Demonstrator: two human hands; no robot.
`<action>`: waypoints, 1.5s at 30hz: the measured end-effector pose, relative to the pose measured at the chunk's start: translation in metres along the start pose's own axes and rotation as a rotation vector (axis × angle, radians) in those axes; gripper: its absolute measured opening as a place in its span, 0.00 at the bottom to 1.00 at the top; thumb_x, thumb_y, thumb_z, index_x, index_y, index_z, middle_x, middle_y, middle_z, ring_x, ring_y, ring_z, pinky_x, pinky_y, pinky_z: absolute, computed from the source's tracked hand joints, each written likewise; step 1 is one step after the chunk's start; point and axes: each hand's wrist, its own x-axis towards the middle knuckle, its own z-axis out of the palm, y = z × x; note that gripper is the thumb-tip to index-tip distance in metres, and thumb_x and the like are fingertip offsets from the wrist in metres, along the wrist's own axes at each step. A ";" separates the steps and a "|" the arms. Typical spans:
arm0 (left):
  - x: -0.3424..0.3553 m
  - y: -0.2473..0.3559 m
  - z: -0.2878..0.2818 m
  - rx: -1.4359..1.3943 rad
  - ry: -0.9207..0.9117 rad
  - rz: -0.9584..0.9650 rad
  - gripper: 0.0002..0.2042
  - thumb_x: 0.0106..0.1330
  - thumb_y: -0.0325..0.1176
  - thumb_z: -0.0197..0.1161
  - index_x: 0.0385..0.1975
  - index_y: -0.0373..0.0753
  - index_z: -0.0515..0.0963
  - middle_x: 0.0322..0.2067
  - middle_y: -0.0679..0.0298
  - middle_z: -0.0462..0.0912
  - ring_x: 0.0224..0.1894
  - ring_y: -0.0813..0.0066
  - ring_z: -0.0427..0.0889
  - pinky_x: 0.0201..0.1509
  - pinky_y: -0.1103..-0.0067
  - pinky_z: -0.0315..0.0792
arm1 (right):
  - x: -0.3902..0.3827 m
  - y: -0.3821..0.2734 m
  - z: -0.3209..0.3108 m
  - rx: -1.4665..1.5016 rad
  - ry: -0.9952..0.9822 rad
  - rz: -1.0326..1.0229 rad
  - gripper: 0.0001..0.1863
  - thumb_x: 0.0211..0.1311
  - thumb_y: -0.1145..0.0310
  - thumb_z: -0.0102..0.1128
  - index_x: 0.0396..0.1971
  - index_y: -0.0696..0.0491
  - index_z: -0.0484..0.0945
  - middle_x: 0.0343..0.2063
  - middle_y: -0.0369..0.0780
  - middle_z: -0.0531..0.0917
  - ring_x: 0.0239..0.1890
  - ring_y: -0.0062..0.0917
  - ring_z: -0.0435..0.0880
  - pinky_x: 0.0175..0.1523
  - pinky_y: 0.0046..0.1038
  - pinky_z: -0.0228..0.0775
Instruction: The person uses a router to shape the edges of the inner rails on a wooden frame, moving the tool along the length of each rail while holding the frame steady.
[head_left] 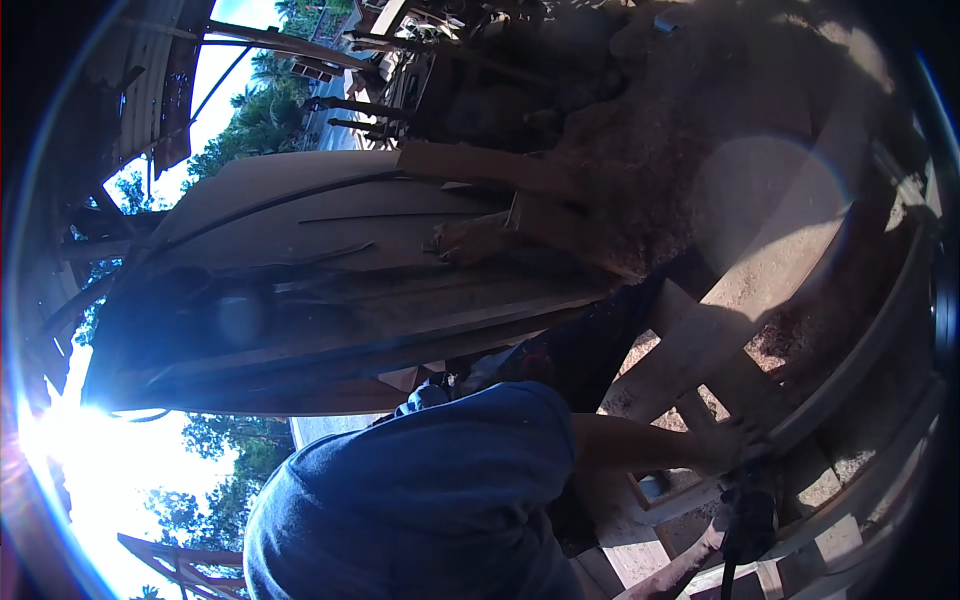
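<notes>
My bent arms reach over a pale curved wooden frame [690, 503] at the lower right. Closed around a dark corded power tool [750, 520] is my right hand [716, 532], its forearm rising from the lower edge. The tool rests against the frame; its exact kind is lost in shadow. Beside the tool's upper end, my left hand [718, 447] lies over the frame, its fingers too dark to make out. A blue sleeve [510, 430] covers my left shoulder, and the power cord [727, 582] runs down from the tool.
A wide board [690, 350] crosses the frame, partly sunlit. Reddish shavings [775, 345] lie around it. A big dark wooden panel or hull-like shape [330, 290] fills the left middle. Stacked timber [390, 100] stands behind. Strong sun glare sits at the left, with trees [240, 140] beyond.
</notes>
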 end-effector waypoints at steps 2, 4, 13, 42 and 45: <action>0.013 0.001 -0.009 0.000 -0.033 0.000 0.46 0.43 0.43 0.78 0.66 0.41 0.63 0.61 0.50 0.67 0.67 0.47 0.64 0.69 0.48 0.56 | 0.000 0.000 -0.001 -0.002 0.005 -0.011 0.30 0.47 0.61 0.78 0.48 0.51 0.70 0.46 0.42 0.79 0.54 0.37 0.79 0.60 0.42 0.71; 0.017 0.003 -0.013 0.001 -0.027 0.006 0.46 0.43 0.43 0.78 0.66 0.42 0.63 0.61 0.50 0.68 0.67 0.46 0.64 0.68 0.48 0.56 | -0.003 -0.002 0.000 -0.001 0.005 -0.021 0.30 0.48 0.61 0.78 0.48 0.51 0.70 0.46 0.42 0.79 0.54 0.37 0.79 0.60 0.42 0.70; 0.034 -0.004 -0.001 0.002 0.024 0.010 0.46 0.43 0.43 0.78 0.66 0.42 0.63 0.62 0.48 0.67 0.70 0.42 0.60 0.73 0.46 0.51 | 0.001 -0.001 -0.009 -0.030 0.021 -0.023 0.31 0.49 0.60 0.77 0.49 0.51 0.69 0.46 0.42 0.79 0.55 0.36 0.79 0.62 0.43 0.69; 0.229 -0.014 -0.141 0.148 0.016 -0.170 0.46 0.46 0.47 0.77 0.68 0.40 0.64 0.64 0.47 0.67 0.69 0.45 0.62 0.73 0.48 0.52 | 0.228 -0.003 -0.007 -0.168 0.031 -0.113 0.32 0.51 0.59 0.76 0.51 0.49 0.67 0.48 0.42 0.79 0.56 0.35 0.79 0.66 0.44 0.65; 0.208 -0.023 -0.115 0.182 -0.012 -0.153 0.42 0.49 0.45 0.74 0.66 0.40 0.66 0.63 0.46 0.68 0.68 0.45 0.63 0.72 0.48 0.53 | 0.199 0.003 -0.005 -0.131 0.058 -0.113 0.32 0.51 0.58 0.76 0.51 0.49 0.66 0.48 0.42 0.79 0.56 0.35 0.79 0.67 0.44 0.64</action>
